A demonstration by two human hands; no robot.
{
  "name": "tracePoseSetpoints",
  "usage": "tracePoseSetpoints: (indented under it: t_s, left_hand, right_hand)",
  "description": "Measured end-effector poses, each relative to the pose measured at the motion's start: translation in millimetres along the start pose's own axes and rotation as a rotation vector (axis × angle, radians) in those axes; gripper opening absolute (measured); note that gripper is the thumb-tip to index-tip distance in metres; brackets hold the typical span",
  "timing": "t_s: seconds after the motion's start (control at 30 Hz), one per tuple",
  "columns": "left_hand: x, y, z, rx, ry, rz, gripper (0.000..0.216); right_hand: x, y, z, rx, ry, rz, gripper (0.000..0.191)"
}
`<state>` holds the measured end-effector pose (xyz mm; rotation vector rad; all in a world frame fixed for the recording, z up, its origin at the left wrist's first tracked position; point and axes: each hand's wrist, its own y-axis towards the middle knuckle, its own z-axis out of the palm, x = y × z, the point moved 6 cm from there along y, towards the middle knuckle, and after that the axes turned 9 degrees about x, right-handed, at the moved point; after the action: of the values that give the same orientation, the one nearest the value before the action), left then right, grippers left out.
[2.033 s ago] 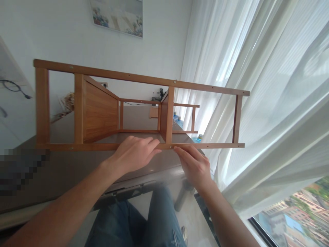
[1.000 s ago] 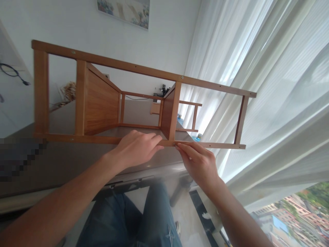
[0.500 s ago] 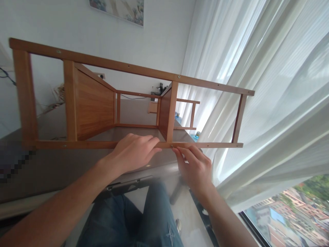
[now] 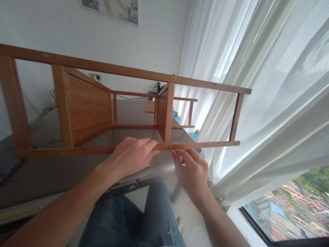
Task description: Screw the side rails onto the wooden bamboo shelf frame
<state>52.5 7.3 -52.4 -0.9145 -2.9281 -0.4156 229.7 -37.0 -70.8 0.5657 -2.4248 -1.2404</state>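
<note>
A wooden shelf frame [image 4: 144, 72] lies on its side on the table, with two panels set between its rails. My left hand [image 4: 132, 154] is closed over the near lower rail, its fingers hooked across the wood. Just to the right, my right hand [image 4: 191, 168] pinches thumb and forefinger together at a tiny metal screw [image 4: 170, 148] in that rail, by the foot of the crosspiece. The fingertips partly cover the screw. Another screw [image 4: 175, 77] sits in the upper rail, above the same crosspiece.
A brown tabletop [image 4: 84, 175] carries the frame, close to my legs. White curtains [image 4: 231, 113] hang at the right beside a window. Beyond the frame are a small lidded jar [image 4: 196, 132] and dark equipment [image 4: 154, 91]. A wall socket [image 4: 95, 77] has a plug in it.
The view has shifted slightly, so the frame's left end sits further left and partly out of view. Both hands keep their places on the lower rail.
</note>
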Motion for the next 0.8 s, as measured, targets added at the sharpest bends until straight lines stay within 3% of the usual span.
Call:
tracePoseSetpoints:
  t_s: [0.3,0.5,0.8]
  left_hand:
    - [-8,-4,15,0.028,-0.040,-0.023,0.026]
    - [-18,-11,32,0.094,-0.115,-0.010,0.024]
    - [-22,-23,59,0.140,-0.202,-0.042,0.024]
  right_hand:
    - [-3,-21,7,-0.009,-0.037,0.066,0.022]
    - [-6,-42,17,0.130,-0.038,0.096,0.019]
    - [3,-62,27,0.366,-0.064,-0.189,0.024]
